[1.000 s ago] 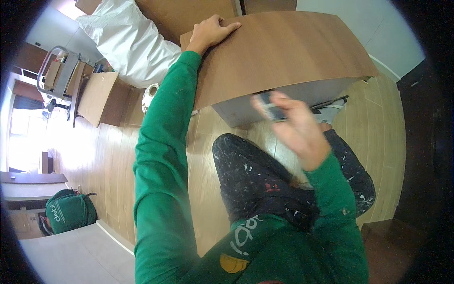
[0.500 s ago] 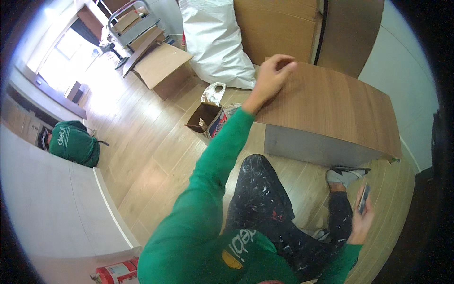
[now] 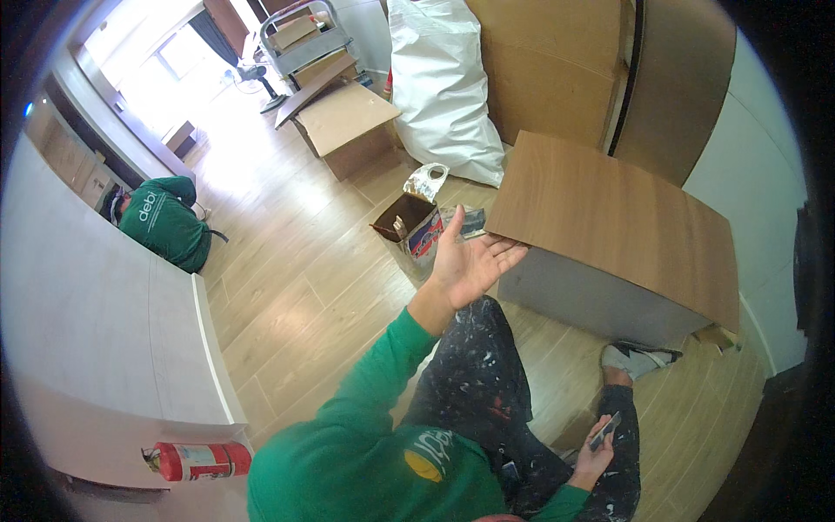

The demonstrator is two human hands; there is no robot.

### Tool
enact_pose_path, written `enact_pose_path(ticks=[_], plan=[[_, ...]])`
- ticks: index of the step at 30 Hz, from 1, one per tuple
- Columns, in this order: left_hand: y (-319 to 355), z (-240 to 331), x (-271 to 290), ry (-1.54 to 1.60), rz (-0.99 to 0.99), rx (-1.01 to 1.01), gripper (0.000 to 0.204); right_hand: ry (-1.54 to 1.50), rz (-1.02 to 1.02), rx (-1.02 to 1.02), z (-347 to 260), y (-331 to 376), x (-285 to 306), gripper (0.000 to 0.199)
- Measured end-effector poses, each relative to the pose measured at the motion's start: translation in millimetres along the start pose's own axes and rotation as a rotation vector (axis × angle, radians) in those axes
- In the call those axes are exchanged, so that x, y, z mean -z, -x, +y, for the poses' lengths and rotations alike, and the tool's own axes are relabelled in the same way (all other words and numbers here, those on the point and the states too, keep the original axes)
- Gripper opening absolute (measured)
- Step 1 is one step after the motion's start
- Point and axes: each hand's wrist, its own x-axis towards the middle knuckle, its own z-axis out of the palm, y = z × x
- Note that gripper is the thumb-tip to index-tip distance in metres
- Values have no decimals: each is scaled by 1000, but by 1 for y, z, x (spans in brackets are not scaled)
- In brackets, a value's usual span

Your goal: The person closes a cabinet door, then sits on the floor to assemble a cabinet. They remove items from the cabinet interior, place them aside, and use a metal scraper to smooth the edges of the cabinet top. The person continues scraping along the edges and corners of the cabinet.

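Observation:
A box-like unit with a brown wood-grain top panel (image 3: 617, 226) and grey side stands on the floor in front of me. My left hand (image 3: 474, 265) is palm up at the panel's near left corner, fingers stretched out, their tips by its edge; whether they touch it I cannot tell. Above my leg, my right hand (image 3: 593, 457) has its fingers closed round a small flat grey object (image 3: 606, 431), too small to identify. Just left of the unit is an open cardboard box (image 3: 404, 230) with a silvery, crumpled ring-shaped piece (image 3: 427, 181) behind it.
A full white sack (image 3: 444, 87) leans against large cardboard sheets (image 3: 557, 65). Further left are a trolley (image 3: 304, 43) stacked with boards and a fan (image 3: 261, 83). A person in green (image 3: 170, 222) crouches by the left wall. At lower left lies a red fire extinguisher (image 3: 200, 461).
My left hand has come off the panel's top, moving down toward me and turning palm up. My right hand has moved left and down with the grey object. The view has shifted.

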Motion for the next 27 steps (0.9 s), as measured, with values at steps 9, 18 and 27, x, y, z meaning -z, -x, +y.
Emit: enact_pose_path(ticks=[9, 18, 27], plan=[[23, 29, 0, 62, 44, -93, 96, -105, 170, -60, 3, 10, -16, 52], [18, -2, -4, 221, -15, -54, 95, -55, 132, -67, 3, 8, -11, 44], [-26, -84, -14, 99, -83, 127, 66, -101, 125, -46, 7, 13, -12, 43]])
